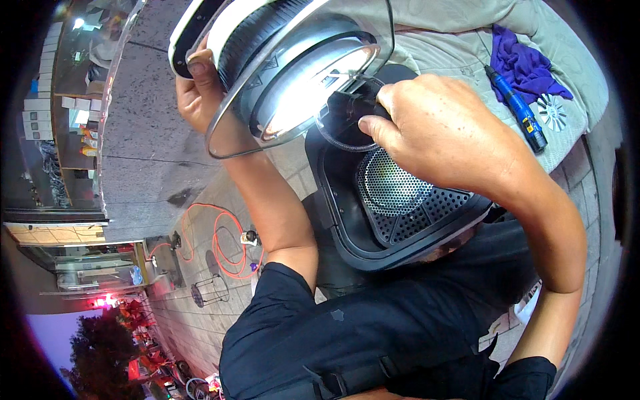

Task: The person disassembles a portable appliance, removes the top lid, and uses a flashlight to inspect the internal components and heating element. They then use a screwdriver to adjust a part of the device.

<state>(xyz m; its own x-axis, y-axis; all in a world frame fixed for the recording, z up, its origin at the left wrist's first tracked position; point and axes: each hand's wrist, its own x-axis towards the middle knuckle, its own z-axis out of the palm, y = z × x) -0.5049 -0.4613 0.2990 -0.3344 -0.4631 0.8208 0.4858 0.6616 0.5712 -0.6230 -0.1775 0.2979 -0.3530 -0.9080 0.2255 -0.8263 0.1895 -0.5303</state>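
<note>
My left hand [197, 100] grips the side of a white and black round appliance housing [235, 21], with its thumb and fingers wrapped round the edge. The housing is tilted and has a clear rim and a shiny metal dish [287, 100] inside. Against the dish, my right hand [443, 127] pinches a black part with a looped cable; its exact kind is hard to make out. Under both hands is a black basket [370, 259] with a perforated plate [393, 190] in it, resting by my lap.
On a pale cloth-covered seat [450, 43] at the right lie a purple cloth [523, 67], a blue screwdriver [513, 107] and a small white fan wheel [552, 112]. An orange hose [215, 243] curls over the paved floor beside a wire-frame stool [211, 291]. A grey slab [157, 147] stands left.
</note>
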